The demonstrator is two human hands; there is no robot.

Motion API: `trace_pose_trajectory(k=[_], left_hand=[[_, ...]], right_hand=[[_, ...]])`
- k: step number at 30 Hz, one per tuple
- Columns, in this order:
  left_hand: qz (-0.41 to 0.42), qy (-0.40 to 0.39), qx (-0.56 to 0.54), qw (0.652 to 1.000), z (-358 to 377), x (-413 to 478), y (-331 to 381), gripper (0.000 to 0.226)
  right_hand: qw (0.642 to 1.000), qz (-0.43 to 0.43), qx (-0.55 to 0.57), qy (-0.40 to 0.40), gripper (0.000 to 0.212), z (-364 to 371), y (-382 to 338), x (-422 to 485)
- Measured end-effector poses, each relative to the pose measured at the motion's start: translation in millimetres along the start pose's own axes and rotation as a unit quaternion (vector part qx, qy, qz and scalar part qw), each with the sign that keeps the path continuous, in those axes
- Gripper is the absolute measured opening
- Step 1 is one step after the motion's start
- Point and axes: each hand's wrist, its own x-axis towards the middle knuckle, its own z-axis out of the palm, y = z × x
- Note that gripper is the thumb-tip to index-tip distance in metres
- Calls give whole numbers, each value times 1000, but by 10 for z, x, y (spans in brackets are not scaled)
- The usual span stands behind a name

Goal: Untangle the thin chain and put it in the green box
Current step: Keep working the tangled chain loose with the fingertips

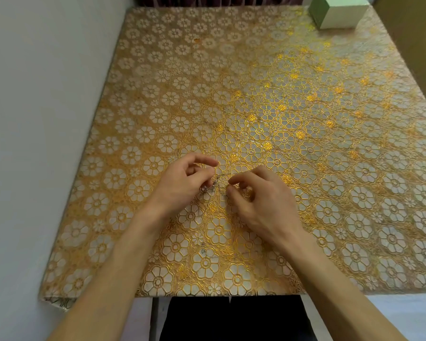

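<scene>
Head view, looking down over the table: your left hand (182, 183) and right hand (258, 203) meet over the near middle of the flowered tablecloth (305, 119), each with thumb and forefinger closed in a pinch on the thin chain (221, 175) and the other fingers curled loosely out of the way. You hold it just above the cloth, probably so that the slack can hang free and the loops show against the busy gold pattern. A short run of chain is stretched between the two pinches. Near your left fingertips sits a small bunched part with what look like beads, and a fine strand trails down towards you from it; the links are too small to show how the knot lies. The close spacing of the hands suggests you are teasing one loop open, not pulling the ends hard, which would tighten the tangle. The green box (337, 11) stands at the far right corner, well apart from the chain and partly cut by the frame, so you cannot tell whether it is open. The untangling step is in hand; the placing step is not yet begun.
</scene>
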Motion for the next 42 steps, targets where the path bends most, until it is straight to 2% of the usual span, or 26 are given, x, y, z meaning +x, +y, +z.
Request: trace_pose_trajectory(k=[6,12,19,23,26,35,38,42], left_hand=[[9,-8,-69,998,-54,-62,-33,17],[27,4,-120,992,-68,-117,-50,15],[24,-2,-178,984,-42,-165,-44,16],[21,5,-196,980,-28,-201,-29,18],[15,4,-224,974,3,-232,-6,16],[25,-30,-258,965,72,-328,166,22],[17,-34,-268,963,72,-355,213,21],[-3,-47,-312,949,87,-392,284,23]], right_hand=[[1000,-14,-14,-15,26,96,-58,79],[999,-39,-10,-24,15,101,-38,61],[995,-69,-48,-58,15,41,-87,32],[991,-24,101,-87,7,-104,-126,4],[967,31,227,-108,7,-255,-158,-13],[917,98,376,-91,8,-571,-135,-17],[884,123,442,-85,4,-642,-146,-20],[840,154,512,-96,10,-672,-112,-46]])
